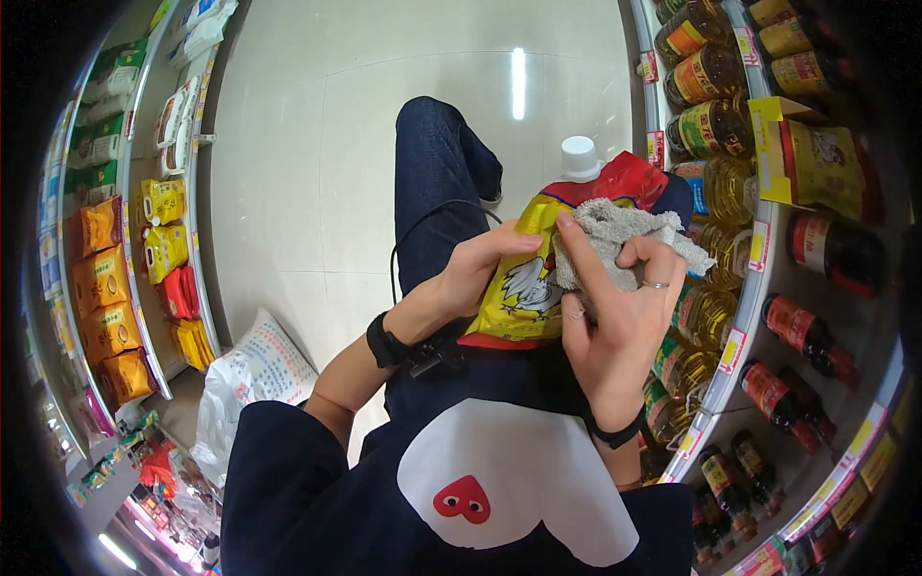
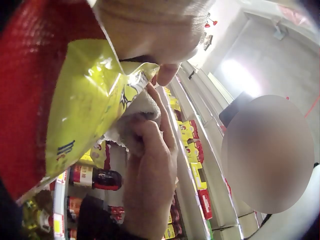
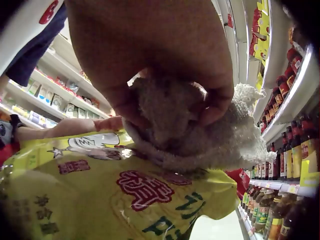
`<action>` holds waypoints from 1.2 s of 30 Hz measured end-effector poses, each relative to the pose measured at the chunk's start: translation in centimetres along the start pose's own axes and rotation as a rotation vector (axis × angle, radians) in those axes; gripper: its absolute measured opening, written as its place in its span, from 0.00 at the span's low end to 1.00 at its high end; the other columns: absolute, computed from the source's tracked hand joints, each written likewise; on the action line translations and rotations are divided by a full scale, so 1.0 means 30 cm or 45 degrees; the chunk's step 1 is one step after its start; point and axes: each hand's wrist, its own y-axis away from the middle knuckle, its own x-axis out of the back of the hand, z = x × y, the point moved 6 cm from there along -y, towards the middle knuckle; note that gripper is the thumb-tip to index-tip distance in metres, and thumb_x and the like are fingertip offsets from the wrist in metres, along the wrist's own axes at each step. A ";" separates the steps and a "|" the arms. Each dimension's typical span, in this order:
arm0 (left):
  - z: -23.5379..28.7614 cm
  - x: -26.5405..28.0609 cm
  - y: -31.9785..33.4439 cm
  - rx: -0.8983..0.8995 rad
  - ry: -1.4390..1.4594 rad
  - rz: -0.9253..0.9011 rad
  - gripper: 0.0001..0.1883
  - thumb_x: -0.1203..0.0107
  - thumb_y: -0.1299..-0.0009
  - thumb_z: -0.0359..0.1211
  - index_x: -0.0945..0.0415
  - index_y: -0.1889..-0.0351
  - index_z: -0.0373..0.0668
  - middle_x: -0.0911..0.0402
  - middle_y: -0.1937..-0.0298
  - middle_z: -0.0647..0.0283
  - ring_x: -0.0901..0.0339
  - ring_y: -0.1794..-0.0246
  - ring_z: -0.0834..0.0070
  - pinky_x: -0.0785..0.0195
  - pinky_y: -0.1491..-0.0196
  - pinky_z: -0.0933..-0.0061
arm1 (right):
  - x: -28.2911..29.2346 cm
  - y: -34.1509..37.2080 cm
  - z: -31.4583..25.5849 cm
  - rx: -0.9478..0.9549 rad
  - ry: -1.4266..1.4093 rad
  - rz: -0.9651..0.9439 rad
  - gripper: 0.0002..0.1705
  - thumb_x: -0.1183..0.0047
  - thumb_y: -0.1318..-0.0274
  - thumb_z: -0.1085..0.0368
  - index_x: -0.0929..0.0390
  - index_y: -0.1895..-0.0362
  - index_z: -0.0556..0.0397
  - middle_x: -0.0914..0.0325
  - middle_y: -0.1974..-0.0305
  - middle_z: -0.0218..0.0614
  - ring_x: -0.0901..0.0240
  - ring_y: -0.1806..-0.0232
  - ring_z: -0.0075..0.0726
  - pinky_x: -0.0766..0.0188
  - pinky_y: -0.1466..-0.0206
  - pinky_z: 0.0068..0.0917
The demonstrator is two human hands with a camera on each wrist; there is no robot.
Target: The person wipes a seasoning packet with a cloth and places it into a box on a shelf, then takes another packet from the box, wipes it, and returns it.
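A yellow and red plastic bag (image 1: 526, 288) with a white bird picture lies tilted above the person's lap. The left hand (image 1: 478, 272) grips its left edge, thumb on the front. A grey-white cloth (image 1: 615, 240) is bunched in the right hand (image 1: 619, 322), pressed against the bag's front. In the right wrist view the fingers of the right hand (image 3: 160, 65) pinch the cloth (image 3: 215, 140) over the bag's printed face (image 3: 100, 185). In the left wrist view the bag (image 2: 85, 105) fills the left side, and the right hand (image 2: 150, 175) holds the cloth (image 2: 147, 112).
A white cap (image 1: 578, 157) shows just beyond the bag. Shelves with oil bottles (image 1: 711, 130) and dark sauce bottles (image 1: 812, 331) stand at the right. Shelves of packets (image 1: 110, 278) line the left, with a white sack (image 1: 254, 365) on the floor beside them.
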 end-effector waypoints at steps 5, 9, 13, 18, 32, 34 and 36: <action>0.005 -0.012 -0.005 0.003 -0.011 -0.008 0.23 0.53 0.27 0.40 0.35 0.37 0.39 0.22 0.50 0.60 0.22 0.52 0.73 0.30 0.46 0.71 | 0.001 0.002 0.004 -0.008 -0.016 0.003 0.40 0.42 0.69 0.76 0.20 0.43 0.38 0.42 0.62 0.42 0.41 0.56 0.48 0.38 0.48 0.40; 0.007 -0.016 -0.009 -0.036 -0.029 -0.065 0.24 0.53 0.27 0.40 0.35 0.37 0.39 0.23 0.50 0.60 0.22 0.51 0.73 0.30 0.46 0.71 | -0.001 -0.001 0.007 0.007 -0.026 0.012 0.39 0.40 0.68 0.74 0.20 0.43 0.37 0.41 0.62 0.41 0.41 0.57 0.48 0.37 0.50 0.39; 0.014 -0.030 -0.008 -0.004 -0.092 -0.029 0.24 0.53 0.28 0.41 0.35 0.37 0.39 0.23 0.49 0.60 0.23 0.52 0.74 0.30 0.47 0.72 | -0.002 -0.001 0.002 -0.002 -0.036 -0.001 0.40 0.42 0.69 0.77 0.20 0.43 0.38 0.42 0.62 0.42 0.40 0.56 0.49 0.37 0.49 0.40; 0.023 -0.044 -0.013 -0.027 -0.237 -0.001 0.25 0.53 0.28 0.42 0.35 0.38 0.38 0.24 0.49 0.61 0.24 0.52 0.77 0.31 0.47 0.74 | -0.005 -0.001 0.004 -0.012 -0.035 -0.003 0.40 0.42 0.69 0.76 0.20 0.42 0.38 0.41 0.62 0.42 0.40 0.56 0.49 0.37 0.48 0.41; -0.007 -0.004 -0.017 -0.002 -0.233 0.117 0.21 0.51 0.28 0.44 0.31 0.44 0.41 0.26 0.52 0.64 0.27 0.49 0.77 0.36 0.42 0.73 | -0.022 0.019 -0.004 0.001 -0.098 0.073 0.39 0.42 0.65 0.76 0.24 0.41 0.39 0.41 0.62 0.43 0.40 0.57 0.50 0.37 0.50 0.42; -0.014 0.012 -0.022 -0.057 -0.235 0.086 0.20 0.51 0.27 0.43 0.30 0.44 0.41 0.27 0.51 0.64 0.28 0.47 0.77 0.37 0.41 0.72 | -0.018 0.017 -0.010 -0.032 -0.126 0.062 0.39 0.43 0.64 0.75 0.24 0.40 0.39 0.41 0.61 0.43 0.40 0.56 0.51 0.36 0.49 0.42; -0.008 0.005 -0.029 -0.058 -0.174 0.011 0.18 0.53 0.25 0.42 0.29 0.44 0.42 0.29 0.48 0.64 0.31 0.44 0.76 0.41 0.37 0.72 | -0.008 0.011 -0.020 -0.022 -0.128 0.073 0.39 0.42 0.64 0.76 0.24 0.40 0.39 0.41 0.61 0.43 0.40 0.57 0.51 0.36 0.49 0.42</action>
